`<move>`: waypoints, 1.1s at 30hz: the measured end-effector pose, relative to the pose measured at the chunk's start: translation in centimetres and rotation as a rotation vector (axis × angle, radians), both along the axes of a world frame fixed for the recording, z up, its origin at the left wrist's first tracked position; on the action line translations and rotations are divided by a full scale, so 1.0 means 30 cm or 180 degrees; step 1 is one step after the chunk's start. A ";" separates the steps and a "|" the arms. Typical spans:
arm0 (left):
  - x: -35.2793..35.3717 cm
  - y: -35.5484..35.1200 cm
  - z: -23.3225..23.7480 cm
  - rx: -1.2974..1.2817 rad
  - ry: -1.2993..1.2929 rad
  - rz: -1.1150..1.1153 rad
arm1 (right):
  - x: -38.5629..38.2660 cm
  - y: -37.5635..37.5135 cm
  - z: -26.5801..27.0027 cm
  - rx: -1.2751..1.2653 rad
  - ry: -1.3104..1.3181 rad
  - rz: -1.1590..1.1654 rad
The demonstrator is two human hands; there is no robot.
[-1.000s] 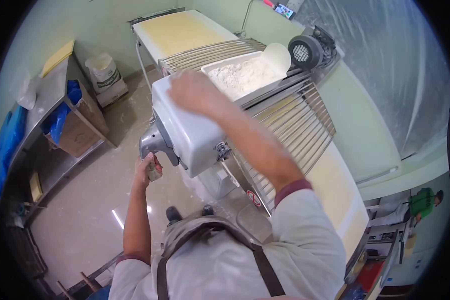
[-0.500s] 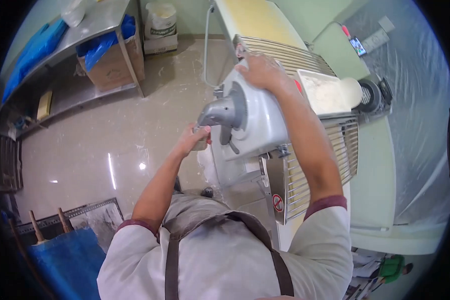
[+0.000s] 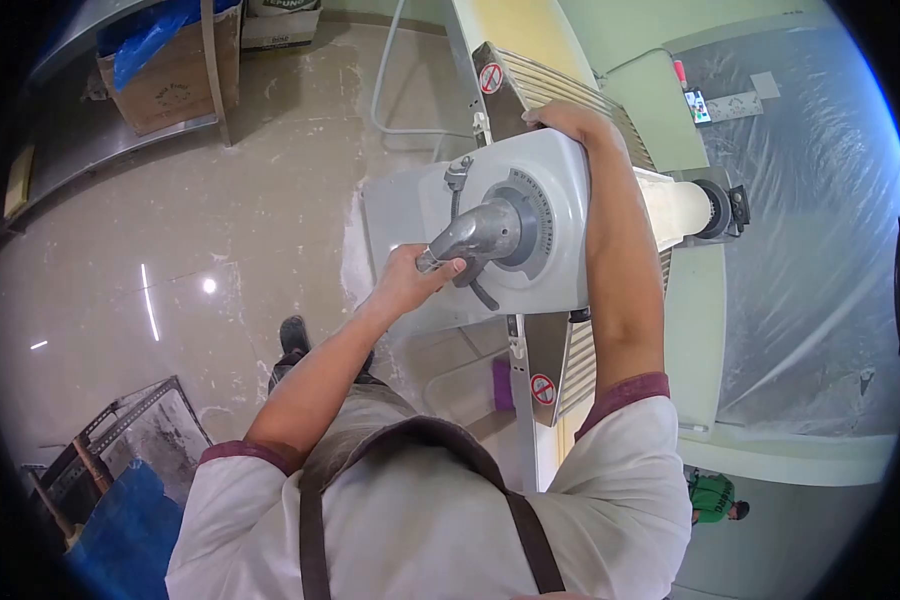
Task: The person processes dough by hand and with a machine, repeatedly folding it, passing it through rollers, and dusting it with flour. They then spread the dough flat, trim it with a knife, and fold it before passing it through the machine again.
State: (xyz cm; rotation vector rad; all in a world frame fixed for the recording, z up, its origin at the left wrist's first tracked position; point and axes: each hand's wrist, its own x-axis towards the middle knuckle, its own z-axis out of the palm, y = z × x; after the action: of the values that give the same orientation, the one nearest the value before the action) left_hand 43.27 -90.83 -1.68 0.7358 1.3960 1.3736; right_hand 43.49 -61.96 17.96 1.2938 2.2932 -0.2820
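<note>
Gripping the lever (image 3: 475, 235) with left hand (image 3: 410, 283) closed round its end; laying right hand (image 3: 565, 122) open on the housing (image 3: 560, 230) just beyond. Likely handling as stiff, smooth metal, gripping best at the tip.

1. Our left hand (image 3: 410, 282) wraps the lever handle (image 3: 473, 238), hiding its end from us.
2. The fingertips of our right hand (image 3: 565, 122) drop behind the far edge of the machine housing (image 3: 555, 215); we cannot judge their grasp.
3. Our right forearm (image 3: 620, 260) covers most of the white tray (image 3: 678, 205) beside it.
4. Far left of our left hand, the cardboard box (image 3: 165, 85) is cut by the top edge.
</note>
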 end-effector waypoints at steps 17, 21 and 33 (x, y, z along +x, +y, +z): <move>-0.142 0.041 0.008 0.0529 0.1090 -0.0348 | 0.006 -0.066 0.009 0.0709 0.0735 0.0233; -0.092 0.072 -0.094 0.0988 0.1204 0.0080 | 0.146 -0.174 -0.048 0.1307 0.2132 0.1018; -0.085 0.106 -0.069 0.0611 0.0908 0.0640 | 1.816 -0.702 -0.455 0.2411 0.3346 -0.2596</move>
State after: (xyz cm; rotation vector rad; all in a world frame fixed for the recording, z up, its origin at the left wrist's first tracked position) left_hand 40.72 -87.66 -3.74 0.9681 1.6094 1.6240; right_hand 97.97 -83.01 4.29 3.0436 2.5823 -0.4529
